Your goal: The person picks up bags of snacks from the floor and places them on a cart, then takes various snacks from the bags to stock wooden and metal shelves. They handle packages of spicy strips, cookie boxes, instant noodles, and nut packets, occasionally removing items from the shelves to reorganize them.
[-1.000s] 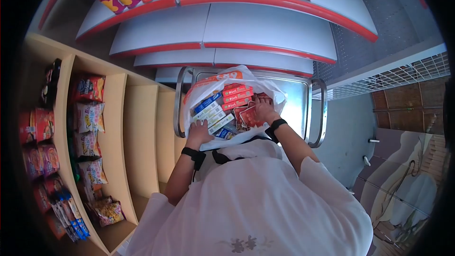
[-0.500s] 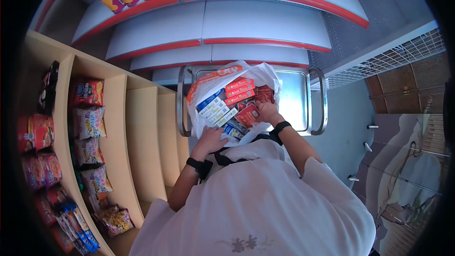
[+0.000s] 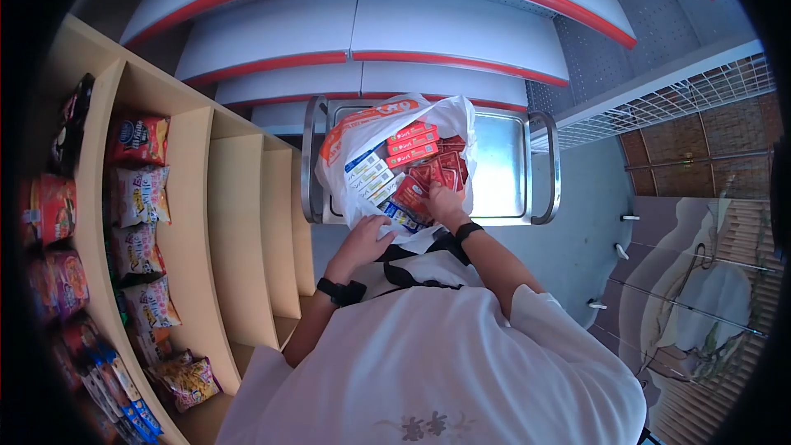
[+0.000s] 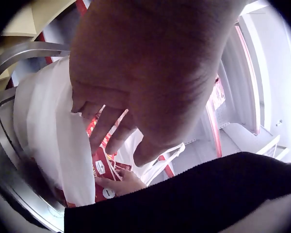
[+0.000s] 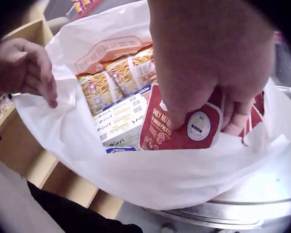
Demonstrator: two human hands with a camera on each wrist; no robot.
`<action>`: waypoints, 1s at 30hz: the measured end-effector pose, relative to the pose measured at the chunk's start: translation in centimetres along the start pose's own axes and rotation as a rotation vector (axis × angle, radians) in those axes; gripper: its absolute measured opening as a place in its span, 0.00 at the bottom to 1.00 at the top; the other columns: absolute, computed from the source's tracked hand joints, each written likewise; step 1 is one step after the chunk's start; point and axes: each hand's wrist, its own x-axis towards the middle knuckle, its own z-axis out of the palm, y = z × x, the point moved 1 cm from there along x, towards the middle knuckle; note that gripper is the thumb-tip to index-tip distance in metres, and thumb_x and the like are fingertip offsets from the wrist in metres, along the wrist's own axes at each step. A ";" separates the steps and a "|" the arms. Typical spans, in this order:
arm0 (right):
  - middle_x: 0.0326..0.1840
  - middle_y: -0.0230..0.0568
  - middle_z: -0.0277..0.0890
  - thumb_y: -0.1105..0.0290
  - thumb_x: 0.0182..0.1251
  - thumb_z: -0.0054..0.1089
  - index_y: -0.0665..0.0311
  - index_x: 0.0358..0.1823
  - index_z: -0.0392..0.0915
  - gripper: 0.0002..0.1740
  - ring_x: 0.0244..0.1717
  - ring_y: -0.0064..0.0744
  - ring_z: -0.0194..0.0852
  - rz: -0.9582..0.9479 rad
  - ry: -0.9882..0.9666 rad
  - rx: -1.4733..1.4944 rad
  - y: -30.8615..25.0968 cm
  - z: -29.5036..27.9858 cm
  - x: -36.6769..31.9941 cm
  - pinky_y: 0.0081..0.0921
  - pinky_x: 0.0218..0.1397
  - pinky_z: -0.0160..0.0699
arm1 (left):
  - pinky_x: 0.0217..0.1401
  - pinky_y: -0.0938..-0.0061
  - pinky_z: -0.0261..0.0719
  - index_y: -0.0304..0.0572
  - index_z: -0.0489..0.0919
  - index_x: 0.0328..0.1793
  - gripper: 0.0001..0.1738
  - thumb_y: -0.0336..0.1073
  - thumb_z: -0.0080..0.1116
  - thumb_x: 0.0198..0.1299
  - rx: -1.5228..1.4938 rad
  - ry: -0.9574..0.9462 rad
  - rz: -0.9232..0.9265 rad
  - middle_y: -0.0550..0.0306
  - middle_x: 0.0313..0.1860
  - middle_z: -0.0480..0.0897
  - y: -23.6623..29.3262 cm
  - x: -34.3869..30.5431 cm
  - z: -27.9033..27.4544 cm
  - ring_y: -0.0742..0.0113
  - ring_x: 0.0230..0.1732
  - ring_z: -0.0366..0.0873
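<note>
Gripping a half-hidden red packet (image 5: 157, 130) with right hand (image 5: 211, 53), left hand (image 5: 26, 68) slack on bag (image 5: 155, 177).

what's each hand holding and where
Right hand pinches the red snack packet by its upper edge; left hand touches the rim of the white plastic bag.

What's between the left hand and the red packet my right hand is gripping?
In the right wrist view, the white bag's rim and white-and-blue boxes lie between the left hand and the red packet in the right hand.
</note>
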 end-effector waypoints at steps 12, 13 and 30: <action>0.33 0.49 0.83 0.68 0.60 0.64 0.67 0.45 0.80 0.14 0.36 0.40 0.83 -0.407 0.021 0.618 0.2 -16.5 -5.2 0.34 0.44 0.78 | 0.63 0.62 0.69 0.35 0.63 0.66 0.37 0.47 0.65 0.57 -0.262 0.461 0.041 0.42 0.61 0.70 5.6 5.8 1.3 0.47 0.62 0.70; 0.33 0.44 0.83 0.71 0.60 0.65 0.68 0.49 0.80 0.16 0.34 0.28 0.80 -0.377 -0.082 0.730 0.0 -19.0 -5.9 0.26 0.44 0.76 | 0.64 0.61 0.69 0.39 0.59 0.69 0.39 0.51 0.63 0.59 -0.493 0.430 -0.097 0.44 0.64 0.69 6.1 6.5 1.4 0.51 0.64 0.69; 0.37 0.39 0.80 0.70 0.53 0.73 0.67 0.39 0.79 0.15 0.36 0.29 0.78 -0.747 0.005 0.905 2.2 -30.8 -11.2 0.26 0.41 0.74 | 0.50 0.60 0.82 0.39 0.66 0.69 0.36 0.62 0.39 0.68 -1.393 0.314 -0.213 0.47 0.56 0.78 19.2 8.0 2.2 0.53 0.50 0.80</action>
